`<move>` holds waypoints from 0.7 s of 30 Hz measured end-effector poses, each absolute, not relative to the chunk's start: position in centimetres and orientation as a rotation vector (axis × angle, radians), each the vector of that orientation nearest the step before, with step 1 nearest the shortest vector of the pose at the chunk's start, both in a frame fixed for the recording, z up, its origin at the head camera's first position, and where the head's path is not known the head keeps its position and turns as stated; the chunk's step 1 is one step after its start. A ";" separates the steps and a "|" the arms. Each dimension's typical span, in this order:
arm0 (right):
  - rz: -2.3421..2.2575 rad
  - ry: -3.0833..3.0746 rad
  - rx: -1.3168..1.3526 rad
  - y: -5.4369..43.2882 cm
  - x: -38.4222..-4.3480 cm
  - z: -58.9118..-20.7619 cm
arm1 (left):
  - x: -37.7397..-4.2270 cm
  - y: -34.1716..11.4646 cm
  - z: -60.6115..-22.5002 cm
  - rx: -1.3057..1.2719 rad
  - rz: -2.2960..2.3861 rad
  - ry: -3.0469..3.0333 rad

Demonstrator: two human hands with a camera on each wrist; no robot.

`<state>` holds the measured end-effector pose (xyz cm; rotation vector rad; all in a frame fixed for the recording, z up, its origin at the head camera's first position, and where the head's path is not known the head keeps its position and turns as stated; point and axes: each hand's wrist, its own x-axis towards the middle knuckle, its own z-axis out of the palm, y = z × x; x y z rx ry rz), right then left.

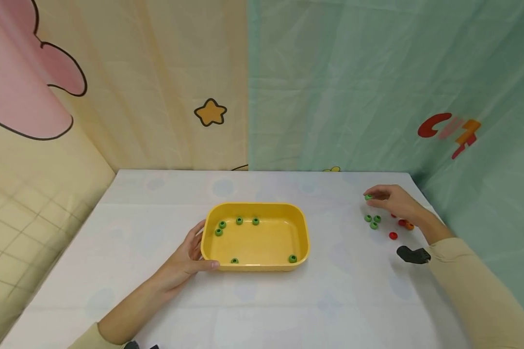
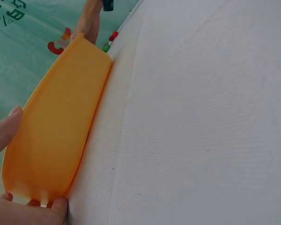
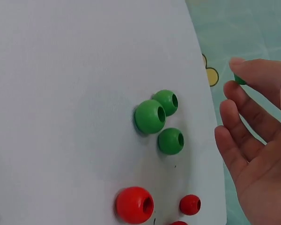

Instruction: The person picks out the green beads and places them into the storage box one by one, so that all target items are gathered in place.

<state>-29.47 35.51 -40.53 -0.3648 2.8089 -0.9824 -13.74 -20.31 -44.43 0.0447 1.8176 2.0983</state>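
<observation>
My left hand (image 1: 179, 264) holds the left end of a shallow yellow plastic tray (image 1: 262, 267), thumb over its front corner and fingers along the outside. Inside the tray lie several green beads (image 1: 239, 221), spread along its edges. Over at the right, my right hand (image 1: 396, 201) pinches one green bead (image 3: 240, 80) between thumb and index finger, raised above the table. The other fingers are spread apart and loosely bent in the right wrist view. Below this hand sit three green beads (image 3: 150, 116) close together, and red beads (image 3: 134, 205) lie nearer the wrist.
An orange bead (image 1: 409, 226) lies among the red ones, partly behind the right wrist. The white-covered table (image 1: 262, 310) backs onto a printed curtain (image 1: 332, 97), which also hangs along the right side. A black wrist device (image 1: 413, 255) sticks out below the right forearm.
</observation>
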 end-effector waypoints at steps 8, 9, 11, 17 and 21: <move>-1.069 2.755 -0.428 33.5 -29.8 -40.2 | -13.7 -20.3 -44.5 0.051 2.102 1.814; -1.078 2.745 -0.432 33.3 -29.8 -40.2 | -13.7 -20.3 -44.5 0.051 2.101 1.817; -1.085 2.731 -0.445 32.7 -29.8 -40.1 | -13.7 -20.3 -44.5 0.055 2.101 1.818; -1.069 2.713 -0.492 31.2 -29.9 -40.0 | -13.7 -20.2 -44.5 0.052 2.103 1.822; -1.070 2.686 -0.502 30.3 -30.0 -40.0 | -13.7 -20.2 -44.4 0.050 2.104 1.822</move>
